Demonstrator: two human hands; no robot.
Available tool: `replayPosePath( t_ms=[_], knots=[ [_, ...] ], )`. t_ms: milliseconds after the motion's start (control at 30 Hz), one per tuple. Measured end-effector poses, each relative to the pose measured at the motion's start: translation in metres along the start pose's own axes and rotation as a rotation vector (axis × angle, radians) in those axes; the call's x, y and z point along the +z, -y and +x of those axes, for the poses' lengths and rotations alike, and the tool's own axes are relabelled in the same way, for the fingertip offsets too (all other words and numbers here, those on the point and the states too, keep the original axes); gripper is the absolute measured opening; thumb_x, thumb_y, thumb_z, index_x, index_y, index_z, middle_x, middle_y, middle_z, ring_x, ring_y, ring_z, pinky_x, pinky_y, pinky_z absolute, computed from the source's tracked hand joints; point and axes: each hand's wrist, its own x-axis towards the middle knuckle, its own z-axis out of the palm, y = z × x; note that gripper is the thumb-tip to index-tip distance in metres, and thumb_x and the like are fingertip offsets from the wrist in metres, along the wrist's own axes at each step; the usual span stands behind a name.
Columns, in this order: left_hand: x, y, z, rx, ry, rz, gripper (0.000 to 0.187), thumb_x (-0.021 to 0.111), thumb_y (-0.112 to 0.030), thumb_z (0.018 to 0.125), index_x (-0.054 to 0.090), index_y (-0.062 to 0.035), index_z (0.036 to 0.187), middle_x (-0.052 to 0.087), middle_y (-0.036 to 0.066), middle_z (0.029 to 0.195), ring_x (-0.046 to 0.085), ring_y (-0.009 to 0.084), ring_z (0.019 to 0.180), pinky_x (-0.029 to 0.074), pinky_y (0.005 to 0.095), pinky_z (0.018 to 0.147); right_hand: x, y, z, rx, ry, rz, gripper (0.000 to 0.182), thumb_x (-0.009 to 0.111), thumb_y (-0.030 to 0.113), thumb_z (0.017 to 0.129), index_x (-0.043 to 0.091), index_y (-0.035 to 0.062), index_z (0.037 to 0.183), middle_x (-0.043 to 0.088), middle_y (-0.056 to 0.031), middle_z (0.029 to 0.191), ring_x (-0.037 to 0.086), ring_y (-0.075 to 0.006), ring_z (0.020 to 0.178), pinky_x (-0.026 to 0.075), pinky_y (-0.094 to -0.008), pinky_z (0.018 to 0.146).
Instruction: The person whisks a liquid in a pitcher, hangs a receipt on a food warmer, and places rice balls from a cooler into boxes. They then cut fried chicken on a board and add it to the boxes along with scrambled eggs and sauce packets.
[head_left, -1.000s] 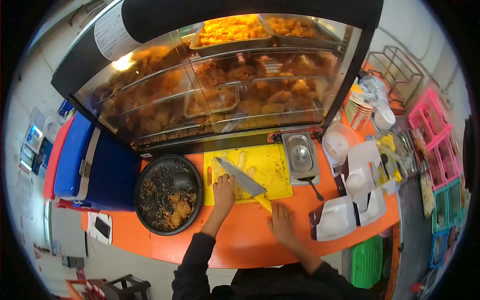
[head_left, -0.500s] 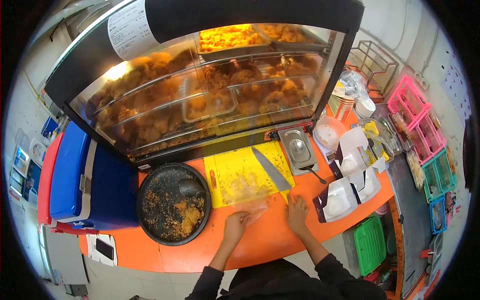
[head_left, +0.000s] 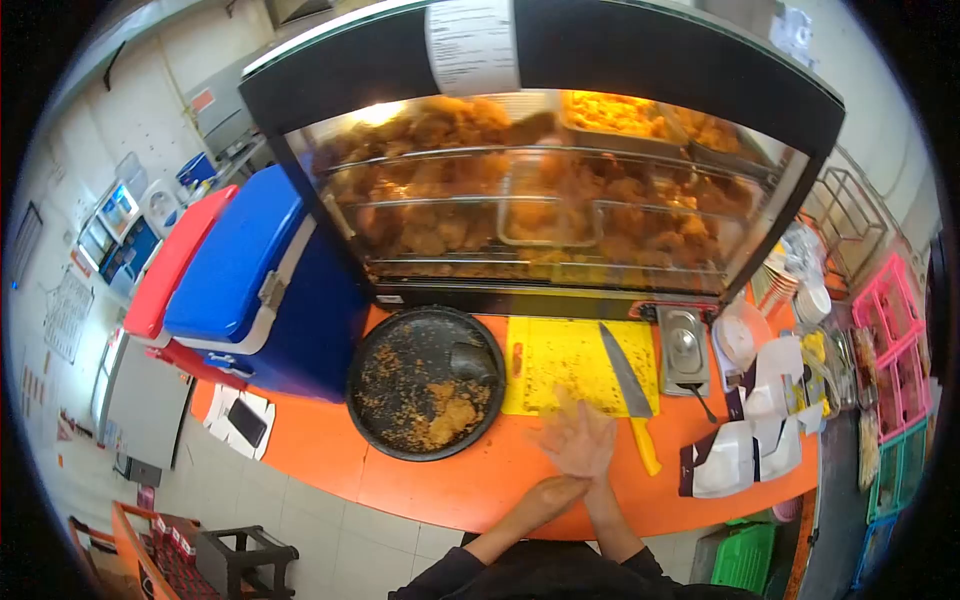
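Observation:
My right hand (head_left: 588,445) is held over the counter just in front of the yellow cutting board (head_left: 535,365), its fingers spread and slightly blurred. A clear plastic glove (head_left: 560,415) appears to cover it. At its wrist, my left hand (head_left: 553,495) is closed on the glove's cuff; the fingertips are partly hidden. A large knife (head_left: 625,375) with a yellow handle lies along the board's right side, the handle over the front edge. Dark crumbs dot the board. To the left stands a round black pan (head_left: 372,425) holding crumbs and a dark scoop (head_left: 470,362).
A glass warmer (head_left: 540,300) full of fried food rises behind the board. Blue cooler (head_left: 235,290) and phone (head_left: 247,422) are at left. A metal container (head_left: 684,345) and white paper boxes (head_left: 724,465) stand at right; plastic baskets (head_left: 890,300) lie beyond.
The clear glove, held by my left hand over the board earlier, is now around my right hand. My right hand has moved left from beside the knife handle. The view has turned left.

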Motion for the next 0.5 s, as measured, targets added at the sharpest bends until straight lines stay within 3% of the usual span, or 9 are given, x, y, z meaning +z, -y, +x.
replayPosePath(
  t_ms=[33, 67, 100, 167, 233, 300, 367, 433, 500],
  knots=[
    [0.005, 0.017, -0.018, 0.103, 0.196, 0.029, 0.017, 0.059, -0.007, 0.078, 0.06, 0.0, 0.094, 0.062, 0.014, 0.084, 0.06, 0.0242, 0.071, 0.05, 0.0317, 0.064, 0.026, -0.001, 0.006, 0.096, 0.254, 0.1, 0.058, 0.031, 0.06, 0.084, 0.036, 0.0259, 0.13, 0.039, -0.0118, 0.13, 0.035, -0.0286, 0.121, 0.029, -0.0527, 0.095],
    [0.004, 0.031, -0.026, 0.207, 0.393, 0.062, 0.019, 0.06, -0.006, 0.077, 0.059, 0.0002, 0.095, 0.062, 0.013, 0.087, 0.06, 0.0237, 0.07, 0.05, 0.0305, 0.063, 0.045, -0.008, 0.015, 0.111, 0.267, 0.094, 0.058, 0.031, 0.06, 0.084, 0.036, 0.0259, 0.13, 0.039, -0.0118, 0.13, 0.035, -0.0286, 0.121, 0.029, -0.0527, 0.095],
    [-0.006, 0.03, -0.024, 0.21, 0.381, 0.076, 0.019, 0.06, -0.006, 0.077, 0.059, 0.0002, 0.095, 0.062, 0.013, 0.087, 0.06, 0.0237, 0.07, 0.05, 0.0305, 0.063, 0.063, -0.02, 0.025, 0.083, 0.264, 0.098, 0.059, 0.029, 0.062, 0.084, 0.034, 0.0272, 0.132, 0.036, -0.0109, 0.133, 0.03, -0.0302, 0.124, 0.025, -0.0558, 0.096],
    [-0.041, 0.01, -0.017, 0.472, 0.005, 0.022, 0.023, 0.062, -0.005, 0.076, 0.058, 0.0, 0.097, 0.062, 0.012, 0.085, 0.059, 0.0246, 0.07, 0.049, 0.0308, 0.064, 0.098, -0.049, 0.058, 0.058, 0.275, 0.109, 0.061, 0.027, 0.063, 0.083, 0.031, 0.0284, 0.133, 0.034, -0.01, 0.136, 0.025, -0.0319, 0.128, 0.022, -0.0589, 0.096],
    [-0.106, 0.017, -0.009, 0.362, -0.004, 0.068, 0.023, 0.062, -0.001, 0.074, 0.056, 0.0007, 0.097, 0.06, 0.011, 0.079, 0.058, 0.0274, 0.07, 0.048, 0.0325, 0.065, 0.141, -0.082, 0.11, 0.09, -0.167, -0.197, 0.056, 0.032, 0.059, 0.085, 0.037, 0.0267, 0.13, 0.037, -0.0082, 0.134, 0.026, -0.0286, 0.127, 0.025, -0.0528, 0.098],
    [-0.162, 0.037, -0.013, -0.035, -0.229, 0.14, 0.029, 0.062, 0.001, 0.073, 0.053, 0.002, 0.1, 0.057, 0.012, 0.085, 0.056, 0.0276, 0.079, 0.045, 0.0332, 0.073, 0.166, -0.133, 0.176, -0.158, 0.025, -0.903, 0.048, 0.043, 0.047, 0.087, 0.043, 0.0181, 0.125, 0.039, -0.0103, 0.132, 0.033, -0.0266, 0.123, 0.031, -0.0436, 0.097],
    [-0.226, 0.03, -0.015, -0.208, -0.471, 0.27, 0.032, 0.059, -0.002, 0.074, 0.05, 0.0023, 0.104, 0.053, 0.013, 0.094, 0.054, 0.0267, 0.083, 0.044, 0.0334, 0.073, 0.195, -0.17, 0.257, -0.569, 0.134, -1.722, 0.039, 0.052, 0.028, 0.086, 0.045, 0.0075, 0.118, 0.04, -0.0115, 0.128, 0.045, -0.0258, 0.111, 0.035, -0.0329, 0.094],
    [-0.264, 0.066, -0.065, -0.395, -0.599, 0.246, 0.037, 0.057, 0.0, 0.073, 0.046, -0.0006, 0.109, 0.047, 0.014, 0.107, 0.048, 0.0245, 0.096, 0.037, 0.0328, 0.084, 0.231, -0.212, 0.317, -1.185, 0.236, -1.89, 0.039, 0.057, 0.017, 0.081, 0.044, 0.0029, 0.115, 0.046, -0.0144, 0.118, 0.046, -0.0282, 0.108, 0.039, -0.034, 0.09],
    [-0.293, 0.079, -0.106, -0.508, -0.779, 0.436, 0.03, 0.05, -0.005, 0.077, 0.047, -0.0016, 0.107, 0.047, 0.014, 0.106, 0.048, 0.027, 0.096, 0.04, 0.0357, 0.081, 0.235, -0.24, 0.36, -1.334, 0.11, -1.931, 0.041, 0.057, 0.012, 0.077, 0.042, 0.0017, 0.114, 0.051, -0.0146, 0.107, 0.049, -0.0323, 0.101, 0.04, -0.0382, 0.087]
  ],
)
